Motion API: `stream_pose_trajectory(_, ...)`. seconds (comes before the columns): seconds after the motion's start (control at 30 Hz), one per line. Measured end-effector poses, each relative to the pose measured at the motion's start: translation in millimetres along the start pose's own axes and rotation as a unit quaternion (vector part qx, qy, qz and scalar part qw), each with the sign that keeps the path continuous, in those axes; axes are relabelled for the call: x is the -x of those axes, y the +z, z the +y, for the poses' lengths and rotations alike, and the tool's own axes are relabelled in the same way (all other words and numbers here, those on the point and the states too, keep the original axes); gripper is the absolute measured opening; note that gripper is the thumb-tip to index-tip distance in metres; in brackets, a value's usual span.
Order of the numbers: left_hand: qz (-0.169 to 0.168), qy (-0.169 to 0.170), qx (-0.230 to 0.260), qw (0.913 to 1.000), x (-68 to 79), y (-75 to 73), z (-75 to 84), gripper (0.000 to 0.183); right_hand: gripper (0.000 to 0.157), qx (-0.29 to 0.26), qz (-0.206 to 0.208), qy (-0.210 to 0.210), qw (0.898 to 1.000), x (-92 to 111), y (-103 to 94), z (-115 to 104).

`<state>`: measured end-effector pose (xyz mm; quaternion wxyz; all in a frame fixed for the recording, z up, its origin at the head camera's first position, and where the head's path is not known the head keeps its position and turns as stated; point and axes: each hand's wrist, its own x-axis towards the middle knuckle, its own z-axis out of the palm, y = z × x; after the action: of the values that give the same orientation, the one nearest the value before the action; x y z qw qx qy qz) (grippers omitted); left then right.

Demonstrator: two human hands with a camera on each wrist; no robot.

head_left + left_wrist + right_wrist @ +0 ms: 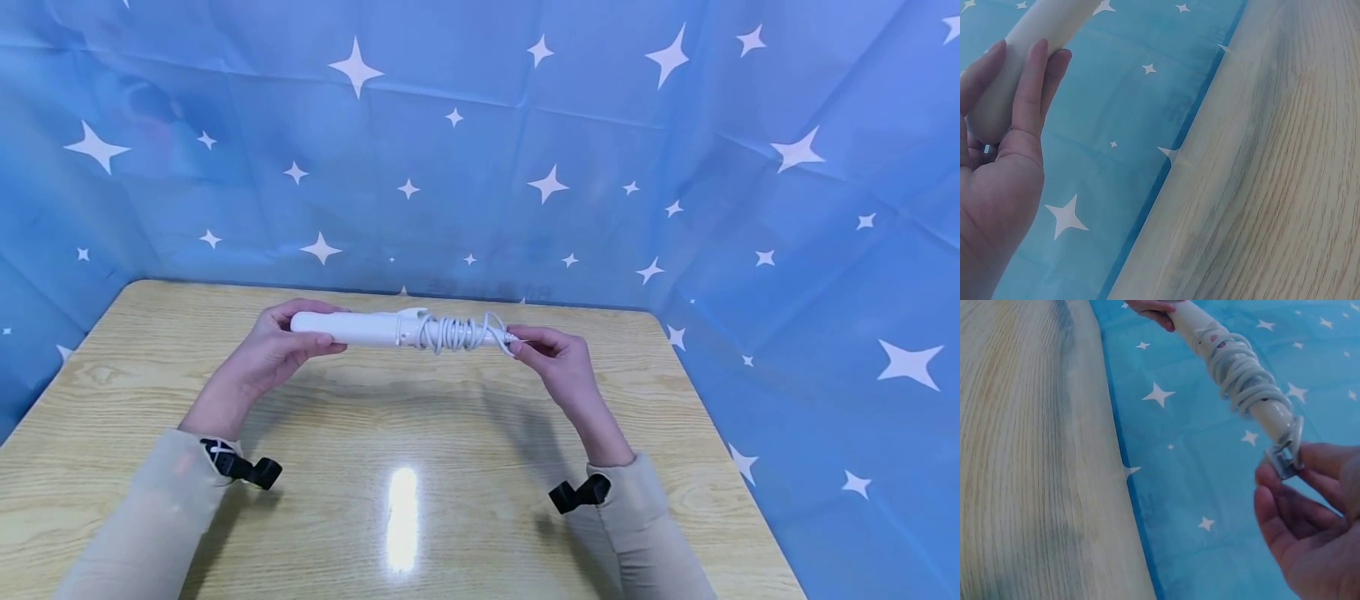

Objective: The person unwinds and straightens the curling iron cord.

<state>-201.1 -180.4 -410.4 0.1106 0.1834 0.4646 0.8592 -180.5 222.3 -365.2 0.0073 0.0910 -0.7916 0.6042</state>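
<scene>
A white curling iron (348, 327), with a small lever on its upper side, is held level above the table. Its thick end lies in my left hand (281, 346), thumb in front and fingers behind; the left wrist view shows the fingers (1032, 94) around the smooth barrel (1054, 22). A pale power cord (453, 333) is wound in several loops around the thinner handle. At the handle's end, my right hand (558, 358) pinches the cord between thumb and fingertips. In the right wrist view, a small greyish end piece (1282, 461) shows at those fingertips, partly hidden.
The wood-grain table (330, 517) lies beneath both hands, with a bright light reflection on its surface. A blue curtain with white stars (480, 217) hangs along the back and right edges. Dark wrist cameras (251, 471) are strapped over both sleeves.
</scene>
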Motion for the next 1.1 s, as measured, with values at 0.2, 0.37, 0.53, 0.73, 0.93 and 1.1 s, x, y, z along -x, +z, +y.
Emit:
stream_pose_trajectory(0.2, -0.009, 0.003, -0.002, 1.0, 0.9, -1.8, -0.7, 0.046, 0.016, 0.06, 0.0, -0.036, 0.998, -1, -0.5, 1)
stream_pose_trajectory(0.37, -0.004, -0.001, -0.009, 1.0, 2.7, -2.9, -0.9, 0.048, 0.01, 0.13, -0.006, -0.088, 0.988, -1, -1.7, 3)
stream_pose_trajectory(0.53, -0.009, 0.006, -0.005, 0.9999, 3.0, -3.2, -1.3, 0.046, 0.01, 0.153, -0.027, -0.103, 0.983, 0, -3.4, 4)
stream_pose_trajectory(0.73, -0.009, 0.011, 0.0, 0.9999, 3.9, -2.4, 0.7, 0.047, 0.015, 0.123, -0.082, -0.134, 0.98, 3, -11.1, 1)
stream_pose_trajectory(0.93, -0.009, 0.014, 0.005, 0.9998, 3.5, -3.0, -0.4, 0.046, 0.014, 0.133, -0.084, -0.143, 0.977, 2, -10.1, 1)
stream_pose_trajectory(1.1, -0.007, 0.016, 0.009, 0.9998, 2.6, -2.5, -0.5, 0.046, 0.015, 0.143, -0.056, -0.145, 0.977, 3, -6.7, 1)
